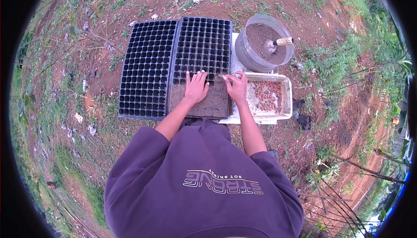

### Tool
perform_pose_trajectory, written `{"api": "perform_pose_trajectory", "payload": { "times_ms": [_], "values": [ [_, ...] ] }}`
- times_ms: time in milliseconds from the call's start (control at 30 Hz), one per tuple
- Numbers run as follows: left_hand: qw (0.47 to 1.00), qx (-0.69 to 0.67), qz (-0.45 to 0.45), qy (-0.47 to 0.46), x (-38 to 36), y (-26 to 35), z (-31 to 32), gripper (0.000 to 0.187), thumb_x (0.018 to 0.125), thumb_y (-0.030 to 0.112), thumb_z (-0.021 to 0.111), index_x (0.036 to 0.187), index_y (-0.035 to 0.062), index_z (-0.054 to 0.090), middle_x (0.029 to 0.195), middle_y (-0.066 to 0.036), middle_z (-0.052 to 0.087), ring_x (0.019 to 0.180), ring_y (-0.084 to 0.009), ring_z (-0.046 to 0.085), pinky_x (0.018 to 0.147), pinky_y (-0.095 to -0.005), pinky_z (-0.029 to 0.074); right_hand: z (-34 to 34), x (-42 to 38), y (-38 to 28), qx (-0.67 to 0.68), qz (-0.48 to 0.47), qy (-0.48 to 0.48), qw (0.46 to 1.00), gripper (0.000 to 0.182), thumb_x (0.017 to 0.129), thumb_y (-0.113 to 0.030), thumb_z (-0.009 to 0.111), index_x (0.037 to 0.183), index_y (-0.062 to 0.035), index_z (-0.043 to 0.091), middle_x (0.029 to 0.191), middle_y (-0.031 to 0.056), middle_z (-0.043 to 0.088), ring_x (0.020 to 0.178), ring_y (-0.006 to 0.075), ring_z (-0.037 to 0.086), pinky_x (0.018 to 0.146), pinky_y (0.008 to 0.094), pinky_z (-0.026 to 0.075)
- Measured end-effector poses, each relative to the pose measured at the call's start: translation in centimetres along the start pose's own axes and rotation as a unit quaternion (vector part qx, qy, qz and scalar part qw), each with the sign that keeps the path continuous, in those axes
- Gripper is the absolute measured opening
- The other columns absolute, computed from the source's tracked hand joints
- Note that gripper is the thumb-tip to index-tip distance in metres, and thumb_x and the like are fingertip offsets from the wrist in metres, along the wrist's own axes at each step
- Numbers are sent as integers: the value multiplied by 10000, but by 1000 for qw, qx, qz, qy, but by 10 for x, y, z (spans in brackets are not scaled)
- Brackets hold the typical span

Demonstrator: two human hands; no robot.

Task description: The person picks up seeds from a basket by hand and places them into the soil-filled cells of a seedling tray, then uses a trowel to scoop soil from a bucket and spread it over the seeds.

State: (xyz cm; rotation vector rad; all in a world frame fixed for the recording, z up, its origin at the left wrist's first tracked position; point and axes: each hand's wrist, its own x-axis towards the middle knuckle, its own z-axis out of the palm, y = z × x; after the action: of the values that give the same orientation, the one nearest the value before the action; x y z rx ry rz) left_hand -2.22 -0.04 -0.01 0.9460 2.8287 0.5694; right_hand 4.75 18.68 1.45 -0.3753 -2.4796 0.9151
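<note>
My left hand lies with its fingers spread on a black seedling tray. Dark soil covers the near rows of this tray, while its far cells look unfilled. My right hand is over the tray's right edge, thumb and fingertip pinched together. Whatever may be between them is too small to make out. Just right of that hand stands a white rectangular basket with reddish-brown seeds scattered inside.
A second black seedling tray adjoins on the left, its cells dark. Behind the basket, a translucent bucket holds soil and a scoop with a light handle. Weedy bare ground surrounds everything, with thin branches at the lower right.
</note>
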Motion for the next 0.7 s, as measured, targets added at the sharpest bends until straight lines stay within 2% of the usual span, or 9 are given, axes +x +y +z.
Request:
{"api": "perform_pose_trajectory", "payload": {
  "times_ms": [67, 300, 467, 600, 700],
  "values": [
    [1000, 0, -1, -2, -1, 0, 0, 486, 932, 279, 506, 1372, 99, 409, 1376, -100, 462, 1287, -259, 424, 1150, -586, 132, -2, 0, -2, -36, -40, -31, 998, 133, 823, -260, 740, 917, -169, 763, 1008, 87, 638, 1100, 271, 507, 919, 386, 406],
    [1000, 4, -3, -4, 0, 1, -2, 487, 932, 282, 508, 1371, 96, 410, 1378, -98, 461, 1295, -257, 417, 1152, -581, 131, -1, 1, -1, -7, -6, 11, 1000, 142, 818, -268, 744, 918, -169, 767, 977, 69, 654, 1089, 264, 509, 924, 388, 400],
    [1000, 5, -6, -7, 0, 0, 1, 488, 937, 299, 490, 1378, 108, 412, 1389, -83, 451, 1299, -237, 407, 1159, -584, 104, -4, 2, -4, -40, -32, -43, 998, 138, 810, -258, 749, 910, -164, 765, 977, 61, 656, 1087, 257, 509, 932, 386, 392],
    [1000, 7, -4, -9, -1, 0, 1, 493, 932, 293, 505, 1377, 102, 411, 1389, -94, 452, 1299, -247, 409, 1157, -582, 110, -1, 1, 0, -21, -5, -11, 1000, 137, 807, -256, 752, 907, -163, 766, 984, 46, 671, 1088, 249, 508, 931, 382, 388],
    [1000, 4, 0, -6, -1, 1, 0, 502, 928, 287, 517, 1378, 93, 409, 1387, -106, 455, 1294, -259, 414, 1154, -582, 117, -4, 3, -2, -15, -46, -33, 998, 126, 808, -249, 751, 898, -161, 765, 967, 42, 668, 1082, 241, 509, 934, 381, 381]
  ]
}}
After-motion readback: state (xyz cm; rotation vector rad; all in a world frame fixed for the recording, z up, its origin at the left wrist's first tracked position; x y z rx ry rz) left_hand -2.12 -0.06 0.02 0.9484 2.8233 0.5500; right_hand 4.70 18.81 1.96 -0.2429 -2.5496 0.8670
